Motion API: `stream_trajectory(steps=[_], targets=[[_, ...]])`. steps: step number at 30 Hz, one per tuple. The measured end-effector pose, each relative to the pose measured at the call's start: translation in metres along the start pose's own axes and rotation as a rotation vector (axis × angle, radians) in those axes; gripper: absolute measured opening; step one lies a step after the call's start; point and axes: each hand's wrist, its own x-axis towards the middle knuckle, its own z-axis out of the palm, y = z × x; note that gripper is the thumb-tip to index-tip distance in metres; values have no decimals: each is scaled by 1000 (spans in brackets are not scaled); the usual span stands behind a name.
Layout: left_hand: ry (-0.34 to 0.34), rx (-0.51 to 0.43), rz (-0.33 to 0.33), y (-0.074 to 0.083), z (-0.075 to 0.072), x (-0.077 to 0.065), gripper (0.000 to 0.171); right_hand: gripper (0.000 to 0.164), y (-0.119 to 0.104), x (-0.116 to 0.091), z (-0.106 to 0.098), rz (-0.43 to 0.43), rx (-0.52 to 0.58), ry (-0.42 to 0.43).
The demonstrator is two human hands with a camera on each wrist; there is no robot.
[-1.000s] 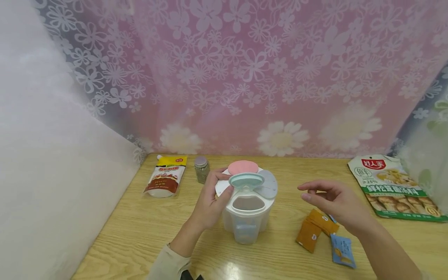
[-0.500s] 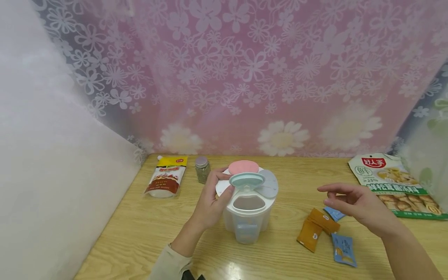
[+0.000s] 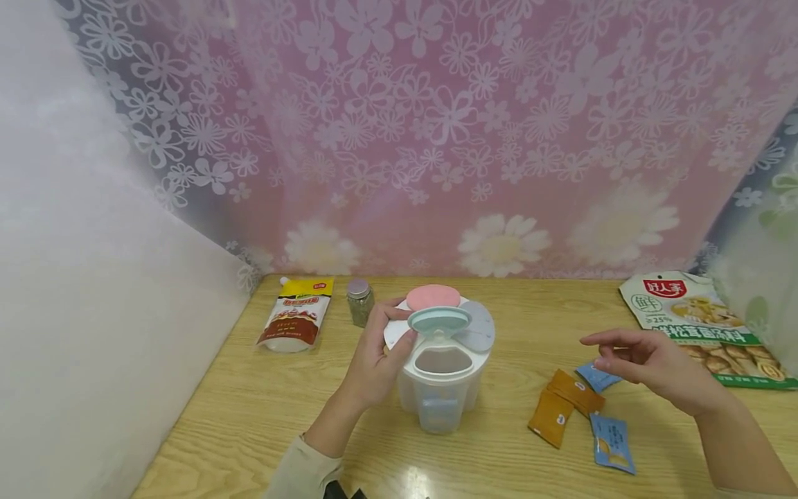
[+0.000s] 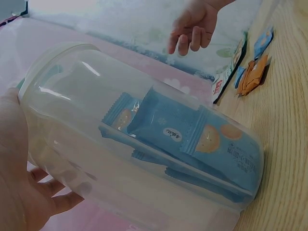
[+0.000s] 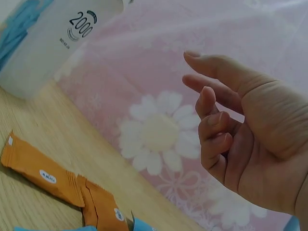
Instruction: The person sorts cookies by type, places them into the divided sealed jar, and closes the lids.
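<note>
My left hand (image 3: 378,360) grips the upper side of a clear storage container (image 3: 406,395), its thumb on the white lid. The teal flap (image 3: 439,320) at the front is raised, over an oval opening; the pink and grey flaps lie down. Several blue snack packets (image 4: 163,127) sit inside one compartment, seen through its wall. My right hand (image 3: 654,367) hovers above the table at the right, fingers loosely curled around nothing. Near it lie two orange packets (image 3: 551,418) and two blue packets (image 3: 613,443); the hand partly covers the farther blue one.
A yellow, white and brown pouch (image 3: 298,315) lies at the back left beside a small glass jar (image 3: 359,305) with a mauve cap. A large white and green bag (image 3: 698,312) lies at the back right. Flowered cloth (image 3: 399,173) hangs behind the wooden table (image 3: 249,416).
My right hand has moved right, away from the container, slowing lately and uncovering more of the farther blue packet. The left hand keeps its grip on the container.
</note>
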Motion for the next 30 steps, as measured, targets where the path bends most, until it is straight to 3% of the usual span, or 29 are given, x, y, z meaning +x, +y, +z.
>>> stream_trajectory(steps=[7,23,30], targets=[[5,11,-7,-1,0,0,23,38,15,1,-6,11,10,-24],[4,16,21,-3,1,2,22,50,62,-11,-25,172,-57,-18],[4,8,5,-1,1,1,23,58,77,-14,-28,179,-196,22]])
